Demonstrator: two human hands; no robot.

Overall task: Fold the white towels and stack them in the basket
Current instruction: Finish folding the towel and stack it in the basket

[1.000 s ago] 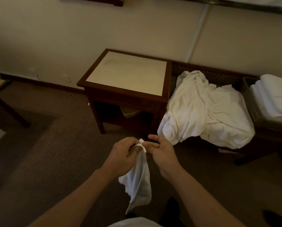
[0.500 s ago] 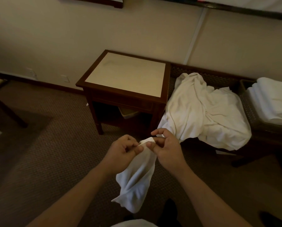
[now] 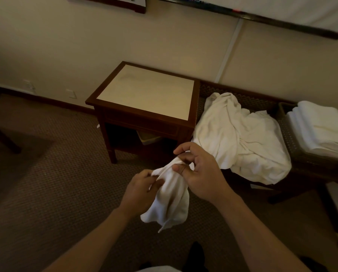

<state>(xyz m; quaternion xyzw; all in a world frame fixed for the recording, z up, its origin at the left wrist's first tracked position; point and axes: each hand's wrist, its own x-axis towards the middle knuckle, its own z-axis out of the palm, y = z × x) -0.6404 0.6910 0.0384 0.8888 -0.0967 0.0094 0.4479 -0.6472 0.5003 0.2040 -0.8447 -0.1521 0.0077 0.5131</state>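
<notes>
My left hand (image 3: 142, 190) and right hand (image 3: 198, 173) both pinch the towel (image 3: 170, 195); I should find two corners and spread it flat before folding.

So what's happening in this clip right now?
A person stands over a carpeted floor holding a small white towel in both hands: the left hand grips one bunched edge and the right hand pinches the top, with the rest hanging crumpled, not yet folded. To the right, a pile of unfolded white linen lies on a dark bench, and a basket at its far end already holds folded towels. A wooden side table stands ahead.
</notes>
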